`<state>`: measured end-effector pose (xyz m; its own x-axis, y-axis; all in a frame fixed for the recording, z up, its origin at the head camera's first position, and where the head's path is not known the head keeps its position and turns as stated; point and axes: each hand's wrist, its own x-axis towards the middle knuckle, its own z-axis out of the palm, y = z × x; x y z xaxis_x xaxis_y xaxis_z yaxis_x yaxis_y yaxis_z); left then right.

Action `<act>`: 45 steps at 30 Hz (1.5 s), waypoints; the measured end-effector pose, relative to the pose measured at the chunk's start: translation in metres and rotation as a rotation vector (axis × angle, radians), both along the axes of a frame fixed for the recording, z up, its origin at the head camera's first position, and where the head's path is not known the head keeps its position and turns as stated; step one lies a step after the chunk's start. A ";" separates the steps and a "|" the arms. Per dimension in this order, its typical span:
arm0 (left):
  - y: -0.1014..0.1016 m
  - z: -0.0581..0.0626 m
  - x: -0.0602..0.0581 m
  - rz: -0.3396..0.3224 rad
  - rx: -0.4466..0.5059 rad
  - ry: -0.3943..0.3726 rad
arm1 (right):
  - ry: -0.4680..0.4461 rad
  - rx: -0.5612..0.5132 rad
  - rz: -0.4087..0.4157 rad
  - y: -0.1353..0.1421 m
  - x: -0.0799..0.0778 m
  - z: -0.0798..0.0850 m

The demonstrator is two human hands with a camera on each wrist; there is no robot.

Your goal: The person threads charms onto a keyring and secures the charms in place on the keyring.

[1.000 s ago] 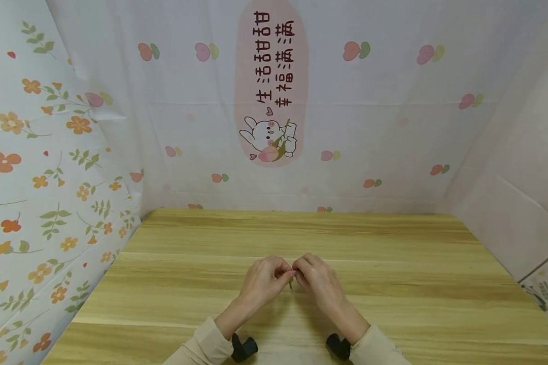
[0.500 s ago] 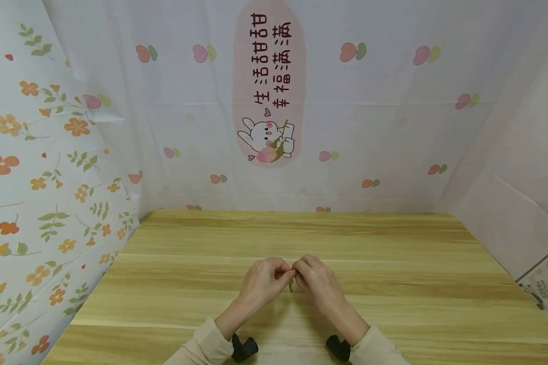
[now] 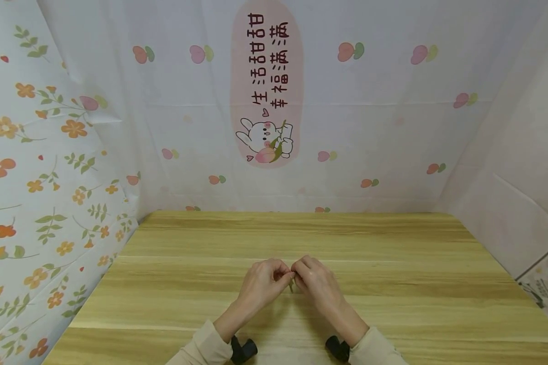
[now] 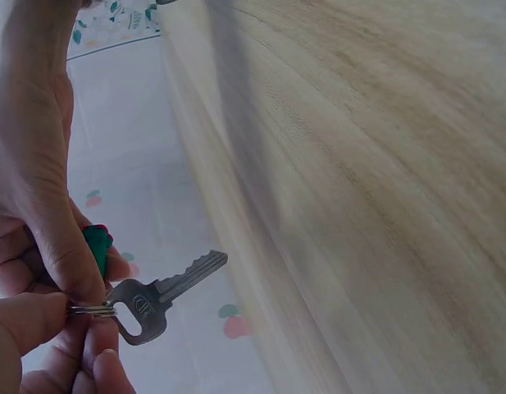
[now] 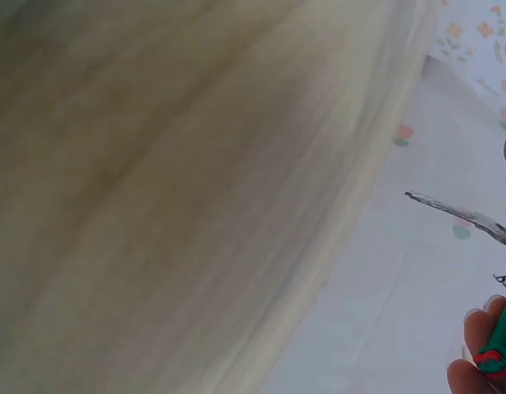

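In the head view my left hand (image 3: pixel 262 280) and right hand (image 3: pixel 317 281) meet fingertip to fingertip above the table. A silver key (image 4: pixel 183 281) hangs from a metal split ring (image 4: pixel 90 311) between them. My left thumb and fingers pinch that ring, as the left wrist view shows. The fingers of my right hand curl round a green charm (image 5: pixel 500 341) with red trim, partly hidden by them. Away from the ring, the key's blade sticks out free. From the head camera only a thin bit of the key shows below the fingertips.
Under both hands lies the wood-grain table (image 3: pixel 187 284). Printed cloth (image 3: pixel 374 126) hangs at the back and sides. A black wrist device (image 3: pixel 244 350) sits at the left wrist and another black device (image 3: pixel 337 348) at the right.
The hands hold nearly the same pose, fingertips together on the ring. The head view has shifted slightly, and the key below the fingertips has tilted a little.
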<state>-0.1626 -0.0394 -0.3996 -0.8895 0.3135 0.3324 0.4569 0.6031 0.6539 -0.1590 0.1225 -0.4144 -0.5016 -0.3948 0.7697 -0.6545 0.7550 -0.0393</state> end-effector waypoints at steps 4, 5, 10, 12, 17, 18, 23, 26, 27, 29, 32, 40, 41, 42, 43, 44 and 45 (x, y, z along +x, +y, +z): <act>0.000 0.000 0.000 -0.003 -0.018 -0.016 | 0.016 0.001 0.004 -0.001 0.000 -0.002; 0.000 0.000 0.000 -0.003 -0.020 -0.015 | 0.015 0.000 0.003 -0.001 0.000 -0.002; 0.000 0.000 0.000 -0.003 -0.015 0.011 | -0.007 -0.012 0.001 -0.001 0.000 -0.003; -0.001 0.000 0.000 -0.004 -0.009 0.025 | -0.015 -0.017 0.001 -0.001 0.000 -0.003; -0.001 -0.001 0.001 -0.004 0.001 0.038 | -0.017 -0.022 -0.001 -0.001 0.000 -0.003; -0.001 -0.001 0.001 -0.002 0.000 0.033 | -0.013 -0.018 -0.003 -0.001 0.000 -0.003; 0.001 0.000 0.000 0.014 -0.008 0.001 | 0.016 -0.001 -0.009 -0.001 0.000 -0.003; 0.001 0.001 0.000 0.017 -0.014 -0.007 | 0.024 0.000 -0.006 -0.002 0.000 -0.003; 0.001 0.001 0.000 0.017 -0.016 -0.007 | 0.024 -0.003 -0.003 -0.002 0.000 -0.003; 0.001 0.000 0.000 0.013 -0.016 -0.001 | 0.017 -0.011 0.003 -0.002 0.000 -0.003; 0.001 -0.001 0.000 0.002 -0.015 0.018 | -0.005 -0.024 0.008 -0.001 0.000 -0.003; 0.001 -0.002 0.001 -0.018 0.002 0.031 | -0.049 -0.034 0.010 0.000 0.001 -0.001; 0.001 -0.002 0.001 -0.015 0.003 0.024 | -0.044 -0.037 0.016 0.000 0.001 -0.001; 0.002 -0.001 0.001 -0.012 0.003 0.018 | -0.038 -0.037 0.018 0.000 0.000 -0.002; 0.002 -0.001 0.001 -0.010 0.005 0.013 | -0.033 -0.036 0.021 0.000 0.000 -0.002; 0.002 -0.001 0.001 -0.009 0.006 0.009 | -0.026 -0.035 0.021 0.000 0.000 -0.002; 0.002 -0.002 0.001 -0.006 0.006 0.008 | -0.020 -0.034 0.021 0.000 0.000 -0.002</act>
